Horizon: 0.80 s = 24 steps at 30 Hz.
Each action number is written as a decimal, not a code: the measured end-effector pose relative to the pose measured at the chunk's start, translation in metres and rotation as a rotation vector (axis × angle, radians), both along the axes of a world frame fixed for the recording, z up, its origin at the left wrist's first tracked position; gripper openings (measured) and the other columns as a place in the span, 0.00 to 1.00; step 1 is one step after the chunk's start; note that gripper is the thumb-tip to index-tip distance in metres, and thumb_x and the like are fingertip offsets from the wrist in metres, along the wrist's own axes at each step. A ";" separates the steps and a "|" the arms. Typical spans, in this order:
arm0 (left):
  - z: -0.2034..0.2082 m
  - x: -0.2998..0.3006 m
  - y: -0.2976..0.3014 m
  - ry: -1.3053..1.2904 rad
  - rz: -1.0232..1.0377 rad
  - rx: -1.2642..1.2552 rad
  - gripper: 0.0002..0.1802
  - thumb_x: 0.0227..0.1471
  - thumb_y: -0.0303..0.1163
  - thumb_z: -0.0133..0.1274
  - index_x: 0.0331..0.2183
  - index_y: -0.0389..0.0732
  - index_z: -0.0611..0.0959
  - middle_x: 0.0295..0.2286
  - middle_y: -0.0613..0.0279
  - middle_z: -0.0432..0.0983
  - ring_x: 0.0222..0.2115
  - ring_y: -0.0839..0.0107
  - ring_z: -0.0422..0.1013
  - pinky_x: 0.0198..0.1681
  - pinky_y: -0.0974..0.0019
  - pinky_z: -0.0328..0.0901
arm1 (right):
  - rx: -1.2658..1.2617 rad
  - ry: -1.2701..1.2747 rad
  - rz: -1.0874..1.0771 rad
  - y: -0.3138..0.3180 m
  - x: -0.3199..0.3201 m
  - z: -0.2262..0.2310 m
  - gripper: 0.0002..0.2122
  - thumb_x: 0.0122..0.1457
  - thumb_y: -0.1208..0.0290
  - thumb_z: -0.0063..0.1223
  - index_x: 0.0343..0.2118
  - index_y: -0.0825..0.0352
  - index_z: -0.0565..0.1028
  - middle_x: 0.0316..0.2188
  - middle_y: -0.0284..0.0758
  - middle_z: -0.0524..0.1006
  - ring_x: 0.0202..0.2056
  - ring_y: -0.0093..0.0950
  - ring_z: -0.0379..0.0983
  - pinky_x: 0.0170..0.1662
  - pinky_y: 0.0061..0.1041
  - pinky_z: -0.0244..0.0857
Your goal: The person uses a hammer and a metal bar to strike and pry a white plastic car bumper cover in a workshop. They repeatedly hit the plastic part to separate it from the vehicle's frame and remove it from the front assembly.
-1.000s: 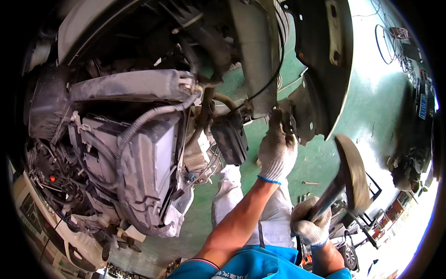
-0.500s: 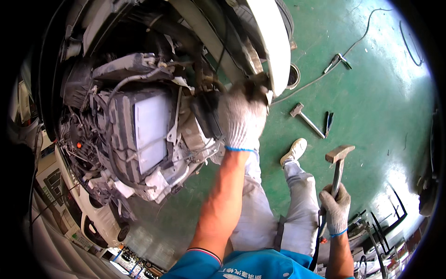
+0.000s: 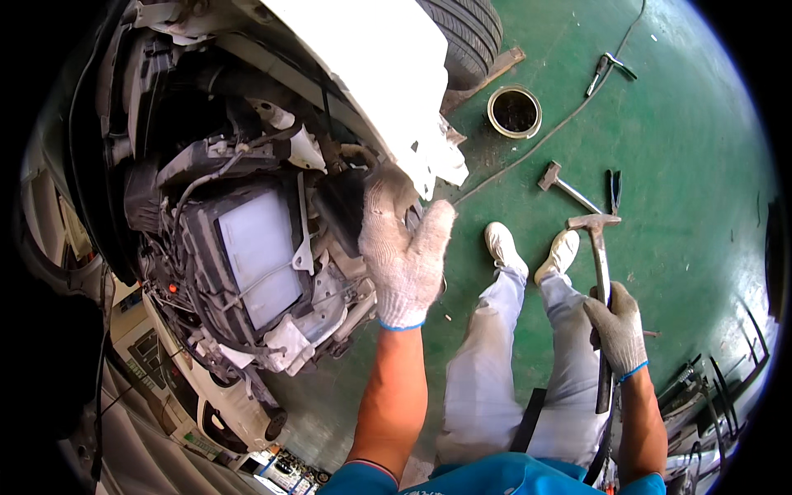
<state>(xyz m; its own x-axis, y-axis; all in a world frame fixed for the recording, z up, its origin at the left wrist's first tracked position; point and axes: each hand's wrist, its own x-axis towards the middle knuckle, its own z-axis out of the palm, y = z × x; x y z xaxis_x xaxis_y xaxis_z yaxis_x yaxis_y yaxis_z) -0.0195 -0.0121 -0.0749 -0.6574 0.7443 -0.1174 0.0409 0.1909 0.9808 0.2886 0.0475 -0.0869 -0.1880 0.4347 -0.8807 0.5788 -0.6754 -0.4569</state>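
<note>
My left hand, in a white knit glove, is raised beside the torn front edge of a white fender. Its thumb stands apart from the fingers, and no held object shows; the fingertips are partly hidden. A black box-shaped part lies just left of these fingers. My gloved right hand is wrapped round the handle of a hammer, head up, in front of my right leg. The exposed engine bay, with a pale flat panel on it, fills the left side.
On the green floor lie a second hammer, dark-handled pliers and a clamp-like tool by a long cable. An open round can stands near the tire and a wooden board. Long dark parts lie at lower right.
My left hand has come away from the fender's edge, its thumb now spread. My view has shifted, showing more fender and tire. My right hand still grips the hammer; both shoes now show.
</note>
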 end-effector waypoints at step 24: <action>-0.079 0.017 0.059 0.997 0.597 0.355 0.12 0.57 0.25 0.60 0.39 0.26 0.81 0.35 0.53 0.81 0.28 0.72 0.78 0.31 0.71 0.74 | 0.772 0.066 0.424 0.136 0.061 -0.577 0.12 0.49 0.67 0.58 0.28 0.70 0.70 0.20 0.47 0.72 0.23 0.45 0.69 0.30 0.42 0.65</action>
<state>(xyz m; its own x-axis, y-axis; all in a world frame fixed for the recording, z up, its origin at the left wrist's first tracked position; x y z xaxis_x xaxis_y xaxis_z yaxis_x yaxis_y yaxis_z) -0.0029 0.0466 -0.1537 -0.5935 0.1814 0.7841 0.8044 0.1647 0.5708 0.3498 0.1837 -0.6641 -0.5087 0.7859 -0.3516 0.6668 0.1013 -0.7383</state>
